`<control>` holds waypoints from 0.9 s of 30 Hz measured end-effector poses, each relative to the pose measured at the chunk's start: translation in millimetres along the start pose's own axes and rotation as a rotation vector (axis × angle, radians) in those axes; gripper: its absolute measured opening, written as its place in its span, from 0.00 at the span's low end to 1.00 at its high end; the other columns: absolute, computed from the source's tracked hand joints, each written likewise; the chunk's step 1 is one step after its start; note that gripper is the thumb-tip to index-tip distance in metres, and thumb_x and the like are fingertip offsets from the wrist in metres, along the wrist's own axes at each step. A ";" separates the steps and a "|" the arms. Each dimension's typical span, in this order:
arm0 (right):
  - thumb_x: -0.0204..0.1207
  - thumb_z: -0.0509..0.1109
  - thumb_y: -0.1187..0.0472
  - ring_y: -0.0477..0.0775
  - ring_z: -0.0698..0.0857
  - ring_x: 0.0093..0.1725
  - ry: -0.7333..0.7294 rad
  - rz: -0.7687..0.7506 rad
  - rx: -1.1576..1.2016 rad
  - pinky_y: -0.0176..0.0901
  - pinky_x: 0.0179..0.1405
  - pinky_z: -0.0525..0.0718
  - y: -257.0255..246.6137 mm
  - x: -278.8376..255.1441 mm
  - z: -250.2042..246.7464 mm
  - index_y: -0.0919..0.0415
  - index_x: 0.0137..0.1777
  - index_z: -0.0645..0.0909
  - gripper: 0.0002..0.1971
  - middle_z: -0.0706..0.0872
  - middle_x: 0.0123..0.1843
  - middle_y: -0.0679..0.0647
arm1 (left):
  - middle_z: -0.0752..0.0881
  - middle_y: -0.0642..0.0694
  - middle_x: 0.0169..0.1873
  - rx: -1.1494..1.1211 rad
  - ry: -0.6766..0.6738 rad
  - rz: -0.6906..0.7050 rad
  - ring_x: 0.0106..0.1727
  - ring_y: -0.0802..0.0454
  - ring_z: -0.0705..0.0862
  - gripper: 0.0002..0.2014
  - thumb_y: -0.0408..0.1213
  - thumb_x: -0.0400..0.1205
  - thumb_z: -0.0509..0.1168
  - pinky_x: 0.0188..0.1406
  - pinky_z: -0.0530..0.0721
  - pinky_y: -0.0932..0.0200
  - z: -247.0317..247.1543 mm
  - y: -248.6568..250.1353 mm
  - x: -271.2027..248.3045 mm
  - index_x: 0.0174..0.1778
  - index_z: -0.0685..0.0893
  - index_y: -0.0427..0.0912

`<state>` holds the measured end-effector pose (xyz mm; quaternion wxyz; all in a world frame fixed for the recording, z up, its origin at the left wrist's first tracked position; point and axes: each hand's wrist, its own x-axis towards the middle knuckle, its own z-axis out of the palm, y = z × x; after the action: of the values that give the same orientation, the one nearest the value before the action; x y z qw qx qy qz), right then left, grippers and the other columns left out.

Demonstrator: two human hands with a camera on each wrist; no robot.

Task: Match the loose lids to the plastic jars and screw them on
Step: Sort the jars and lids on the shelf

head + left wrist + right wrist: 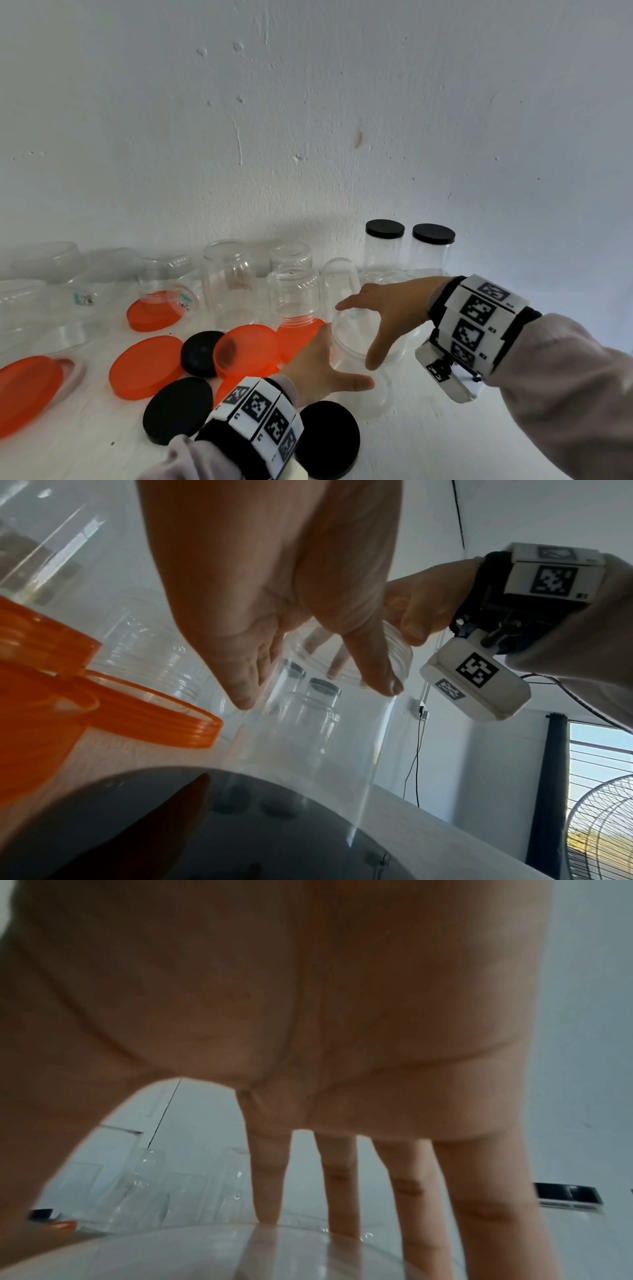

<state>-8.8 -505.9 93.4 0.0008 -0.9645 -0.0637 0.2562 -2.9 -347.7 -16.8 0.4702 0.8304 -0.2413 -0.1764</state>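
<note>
A clear plastic jar without a lid stands near the table's middle front. My left hand holds its side, thumb in front and fingers round the far left wall. My right hand spans its top from the right, thumb down the front. In the left wrist view the jar lies between my left hand's thumb and fingers, and my right hand is at its threaded neck. The right wrist view shows my right hand with fingers spread over the jar's rim. Loose black lids lie by my left wrist.
Orange lids and a third black lid lie to the left. Several clear jars stand mouth-down behind them. Two jars with black lids on stand by the wall. A fan stands off the table.
</note>
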 end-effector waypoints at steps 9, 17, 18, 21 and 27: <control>0.55 0.76 0.27 0.50 0.71 0.73 0.027 0.051 -0.036 0.52 0.69 0.72 3.0 0.6 2.1 0.32 0.81 0.47 0.57 0.64 0.77 0.42 | 0.68 0.56 0.75 -0.002 0.001 -0.001 0.71 0.61 0.66 0.50 0.48 0.69 0.79 0.72 0.64 0.63 -0.4 2.6 -2.1 0.81 0.54 0.51; 0.54 0.74 0.24 0.50 0.72 0.71 0.104 0.020 0.002 0.51 0.67 0.75 4.6 7.1 9.9 0.34 0.79 0.54 0.53 0.66 0.73 0.41 | 0.69 0.60 0.69 -0.028 -0.006 -0.004 0.69 0.63 0.66 0.49 0.48 0.69 0.79 0.67 0.64 0.65 0.5 2.6 -1.6 0.80 0.55 0.52; 0.53 0.71 0.22 0.51 0.72 0.71 0.124 0.037 -0.009 0.52 0.67 0.75 3.9 7.8 12.0 0.36 0.79 0.55 0.54 0.66 0.74 0.42 | 0.70 0.61 0.67 -0.027 -0.008 -0.004 0.69 0.63 0.66 0.48 0.48 0.69 0.79 0.66 0.65 0.65 0.4 2.3 -1.5 0.80 0.56 0.53; 0.52 0.68 0.19 0.53 0.69 0.73 0.144 0.065 -0.032 0.54 0.67 0.73 2.9 8.5 15.0 0.37 0.80 0.54 0.55 0.66 0.75 0.46 | 0.70 0.63 0.65 -0.024 -0.010 -0.004 0.68 0.64 0.66 0.48 0.48 0.69 0.79 0.64 0.65 0.66 0.3 1.8 -1.5 0.80 0.56 0.53; 0.59 0.80 0.36 0.50 0.63 0.77 0.089 -0.059 0.034 0.53 0.74 0.68 4.6 6.0 13.5 0.33 0.81 0.49 0.55 0.61 0.77 0.40 | 0.68 0.56 0.74 -0.001 0.009 -0.006 0.71 0.61 0.66 0.50 0.49 0.68 0.79 0.70 0.63 0.64 1.4 0.3 -0.5 0.80 0.54 0.52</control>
<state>-9.8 -510.1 78.5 0.0275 -0.9725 -0.0878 0.2140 -4.1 -348.6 -17.2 0.4711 0.8317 -0.2368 -0.1739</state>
